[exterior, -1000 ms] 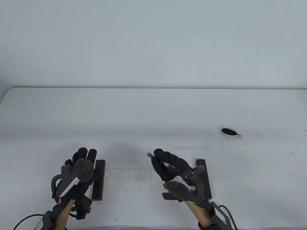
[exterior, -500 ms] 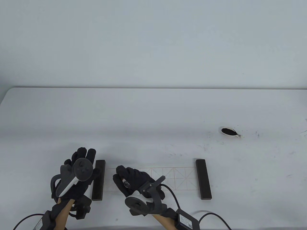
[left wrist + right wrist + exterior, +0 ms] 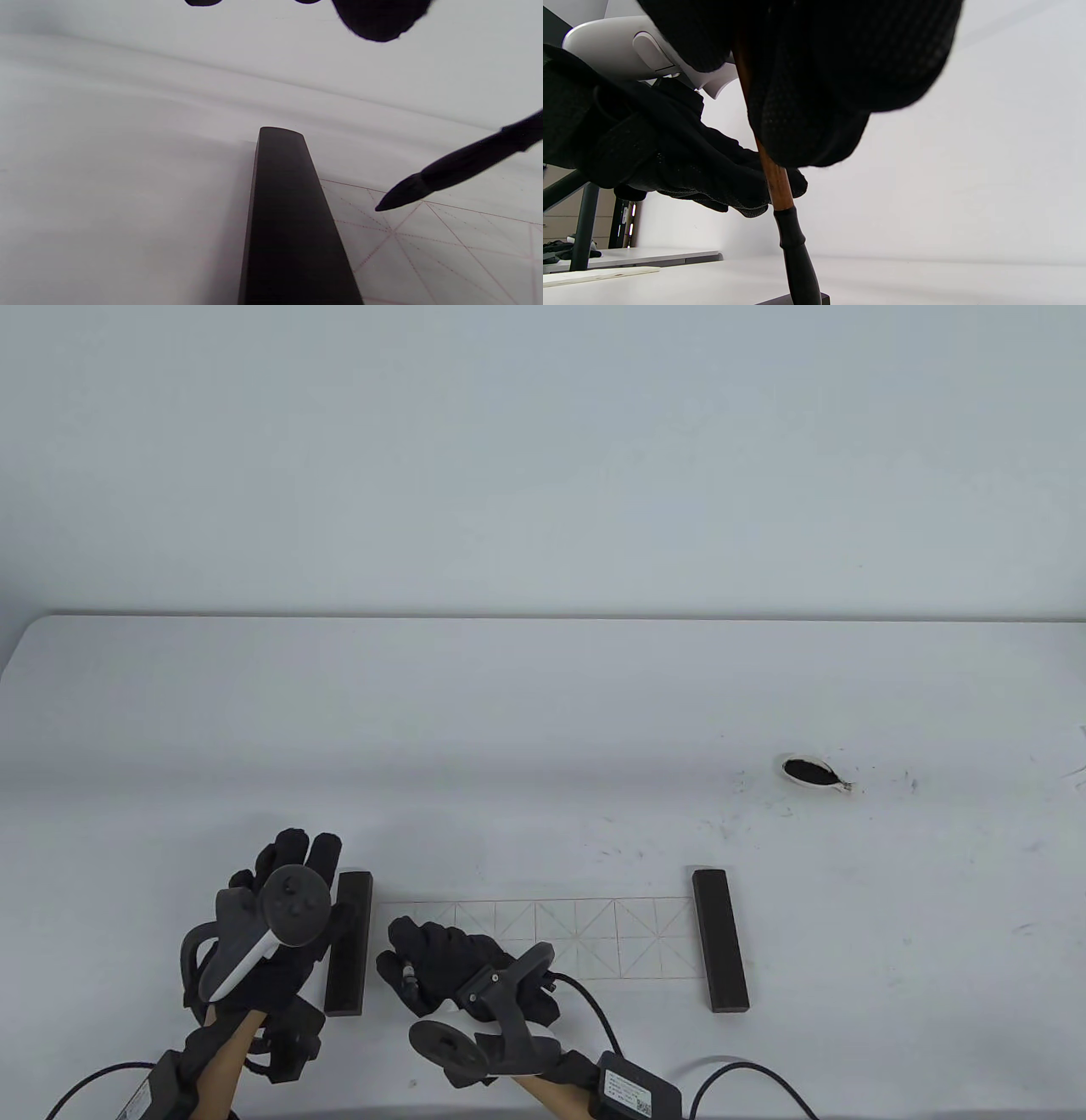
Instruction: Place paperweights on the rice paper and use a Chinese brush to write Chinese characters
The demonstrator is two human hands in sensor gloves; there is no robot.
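Table view shows both paperweights already laid on the rice paper (image 3: 585, 937): the left paperweight (image 3: 349, 942) across its left end and the right paperweight (image 3: 720, 940) across its right end, so that the gridded sheet is held flat between them. The weighting step is therefore judged to be done, and the writing step is in hand. The brush (image 3: 780, 199) is gripped in the right hand (image 3: 458, 963), whose fingers are curled closely round the brown shaft; in the table view only the butt end of the shaft can be made out above the glove. In the left wrist view the dark, pointed tip is seen poised over the leftmost grid cell, just beside the left paperweight; whether it touches the paper cannot be told. No ink marks are seen on the visible cells. The left hand (image 3: 280, 916) is placed at the outer side of the left paperweight with its fingers extended and nothing held; whether the weight is touched by it cannot be told. The ink dish (image 3: 810, 772) is set well apart at the right of the table (image 3: 543, 712). For the next move, a controlled lowering of the tip into the first cell is called for, with the shaft kept near upright and light pressure applied, so that the first stroke is begun cleanly inside the grid lines.
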